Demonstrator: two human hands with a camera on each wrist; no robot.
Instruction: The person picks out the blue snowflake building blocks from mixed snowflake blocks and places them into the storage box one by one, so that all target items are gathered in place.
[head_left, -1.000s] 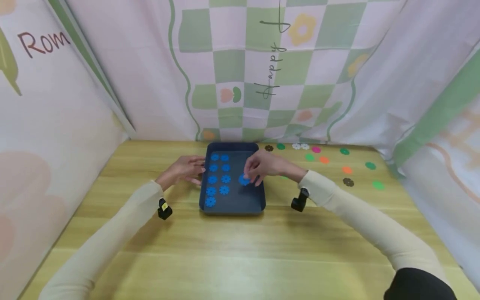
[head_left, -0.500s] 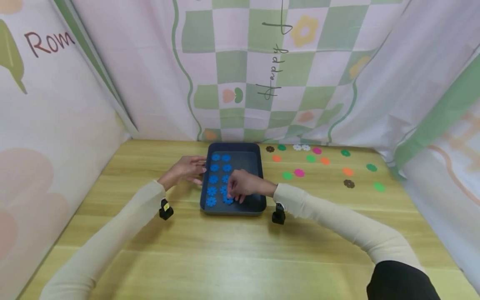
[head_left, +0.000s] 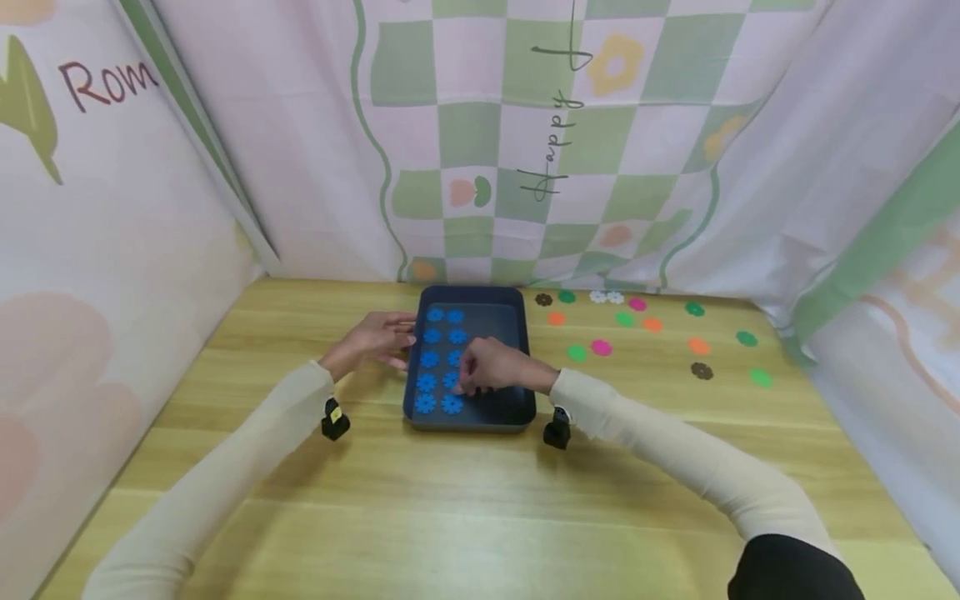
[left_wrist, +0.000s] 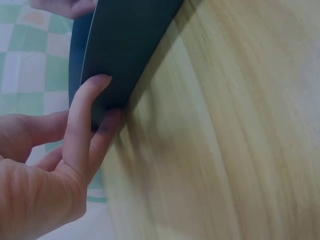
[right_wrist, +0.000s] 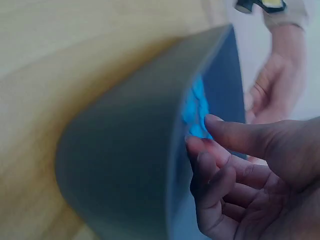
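Note:
Blue flower-shaped pieces [head_left: 426, 381] lie in two columns along the left half of a dark rectangular tray [head_left: 504, 421]. My right hand [head_left: 491, 367] is over the tray, its fingertips close above the front end of the second column, just behind its nearest blue flower piece [head_left: 452, 404]. In the right wrist view the thumb [right_wrist: 235, 135] and index finger stand apart, with blue pieces visible beyond the gap. Outside the tray's left wall, my left hand [head_left: 371, 340] rests its fingers against the side. The left wrist view shows one fingertip [left_wrist: 102, 80] on the outer wall.
Right of the tray, loose flower pieces in brown [head_left: 702, 371], orange [head_left: 698, 346], green [head_left: 761, 377], pink [head_left: 602, 347] and white [head_left: 597, 297] are scattered on the wooden table [head_left: 465, 500]. A patterned curtain [head_left: 468, 142] hangs along the table's back edge.
My right hand has carried a blue flower piece from the tray's right side to the front of the second column and let it go there. The left hand stays at the tray's side.

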